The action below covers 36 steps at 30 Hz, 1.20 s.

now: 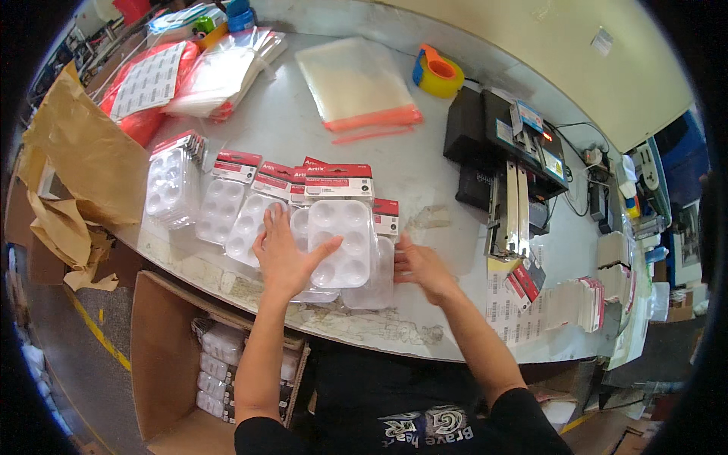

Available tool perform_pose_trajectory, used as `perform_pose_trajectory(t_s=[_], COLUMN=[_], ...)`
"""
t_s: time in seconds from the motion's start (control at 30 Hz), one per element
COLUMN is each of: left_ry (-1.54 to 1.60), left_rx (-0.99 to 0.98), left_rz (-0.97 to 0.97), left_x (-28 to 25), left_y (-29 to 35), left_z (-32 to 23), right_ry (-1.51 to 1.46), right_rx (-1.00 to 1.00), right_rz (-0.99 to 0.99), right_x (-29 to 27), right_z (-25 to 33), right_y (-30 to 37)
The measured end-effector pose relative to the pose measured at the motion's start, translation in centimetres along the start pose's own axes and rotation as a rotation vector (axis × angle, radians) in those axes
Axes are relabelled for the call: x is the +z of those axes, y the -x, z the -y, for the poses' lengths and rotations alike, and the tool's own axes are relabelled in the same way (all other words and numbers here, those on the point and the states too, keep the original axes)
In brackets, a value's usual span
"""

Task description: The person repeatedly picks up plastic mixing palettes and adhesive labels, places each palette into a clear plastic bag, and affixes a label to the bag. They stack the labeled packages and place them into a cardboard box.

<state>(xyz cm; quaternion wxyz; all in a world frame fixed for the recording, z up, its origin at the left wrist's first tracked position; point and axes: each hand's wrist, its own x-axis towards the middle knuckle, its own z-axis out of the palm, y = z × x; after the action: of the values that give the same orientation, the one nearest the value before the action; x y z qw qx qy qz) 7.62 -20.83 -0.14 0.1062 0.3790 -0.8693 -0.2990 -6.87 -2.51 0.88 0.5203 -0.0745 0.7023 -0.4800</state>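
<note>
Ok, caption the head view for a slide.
Left hand on packaged white palettes, right hand at their right edge, worktable beneath.

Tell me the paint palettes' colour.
The paint palettes are white, showing best in the head view.

1. A yellow and orange tape roll [434, 82] sits near the far edge of the table [425, 334].
2. A black machine [523, 140] stands on the right side, with dark cables [601, 135] beside it.
3. Crumpled brown paper [87, 144] lies over the table's left end.
4. A label sheet [148, 82] rests on red plastic [140, 127], far left.
5. A blue jar [240, 18] stands beyond that.
6. A yellow line [102, 335] crosses the floor [72, 379].
</note>
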Motion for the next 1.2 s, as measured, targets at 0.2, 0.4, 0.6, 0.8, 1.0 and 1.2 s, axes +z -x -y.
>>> perform_pose_trajectory(t_s=[0.2,0.4,0.6,0.8,1.0,1.2], left_ry=[0.063,0.221,0.418,0.172,0.015,0.882], left_rx=[0.107,0.201,0.209,0.137,-0.007,-0.003], left_rz=[0.0,0.001,0.085,-0.01,0.232,0.314], left_x=[2.0,2.1,1.7,-2.2,-2.0,0.7], left_y=[2.0,3.2,3.5,-1.6,-3.4,0.2], left_z=[-0.7,-1.2,-0.4,3.3,6.8,6.1], right_ry=[-0.193,-0.146,-0.559,-0.439,-0.311,-0.201], right_rx=[-0.348,-0.347,-0.165,-0.112,-0.197,-0.417], right_rz=[-0.118,-0.141,-0.004,-0.087,0.028,-0.108], right_x=[4.1,4.4,4.9,5.2,6.6,7.5], right_z=[-0.8,-0.3,-2.4,-2.0,-1.8,-2.4], right_y=[-1.2,0.3,1.1,0.6,0.8,1.0])
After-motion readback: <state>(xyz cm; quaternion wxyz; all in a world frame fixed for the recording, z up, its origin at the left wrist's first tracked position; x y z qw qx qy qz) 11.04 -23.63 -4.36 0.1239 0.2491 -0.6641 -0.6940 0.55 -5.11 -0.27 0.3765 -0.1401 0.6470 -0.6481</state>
